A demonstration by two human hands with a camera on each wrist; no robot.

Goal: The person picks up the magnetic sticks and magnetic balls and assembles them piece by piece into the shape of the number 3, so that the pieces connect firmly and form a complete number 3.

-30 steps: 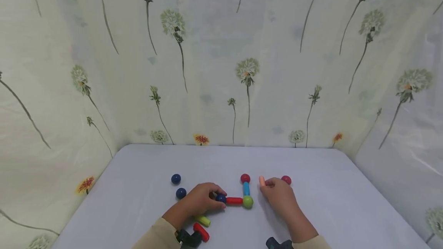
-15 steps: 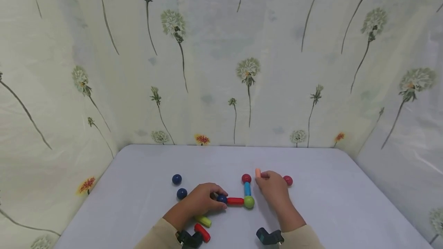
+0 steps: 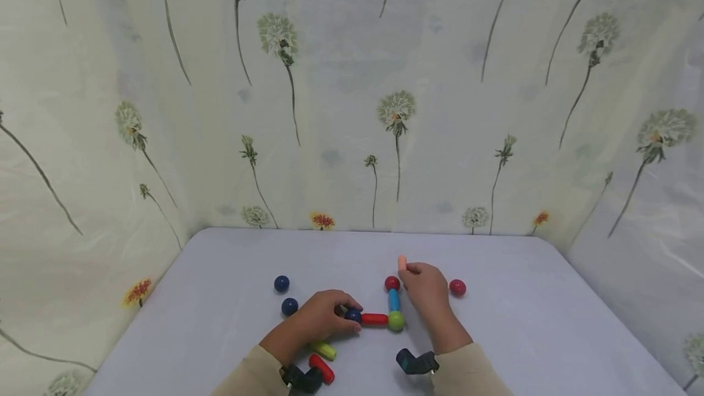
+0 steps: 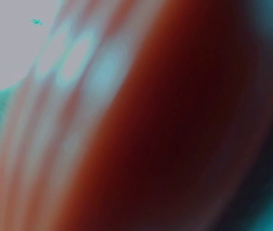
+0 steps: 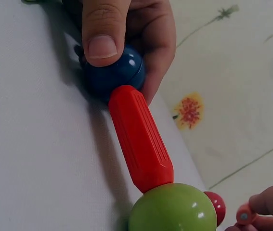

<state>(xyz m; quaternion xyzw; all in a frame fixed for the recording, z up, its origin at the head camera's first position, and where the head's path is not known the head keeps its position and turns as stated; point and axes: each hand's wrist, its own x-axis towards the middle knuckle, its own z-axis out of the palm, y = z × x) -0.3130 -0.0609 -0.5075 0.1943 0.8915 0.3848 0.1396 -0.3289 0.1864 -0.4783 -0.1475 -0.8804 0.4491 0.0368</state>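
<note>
My left hand (image 3: 315, 322) pinches a dark blue ball (image 3: 354, 316) between thumb and fingers on the white table. From that ball a red ribbed rod (image 3: 374, 319) runs right to a green ball (image 3: 396, 321). A light blue rod (image 3: 393, 300) leads from the green ball towards the back, ending at a red ball (image 3: 392, 283). Just beyond and right of it, my right hand (image 3: 430, 292) pinches a peach-orange rod (image 3: 402, 263), whose end shows a small pale dot (image 5: 244, 216) in the right wrist view. The left wrist view is a blur.
Two loose blue balls (image 3: 282, 283) lie left of the left hand. A second red ball (image 3: 458, 288) sits right of the right hand. A yellow-green rod (image 3: 324, 351) and another red rod (image 3: 321, 368) lie by the left forearm. A flowered curtain (image 3: 341, 109) hangs behind the table.
My right hand has moved left and away from me with the orange rod, ending near the joined red ball. The left hand stays on the blue ball.
</note>
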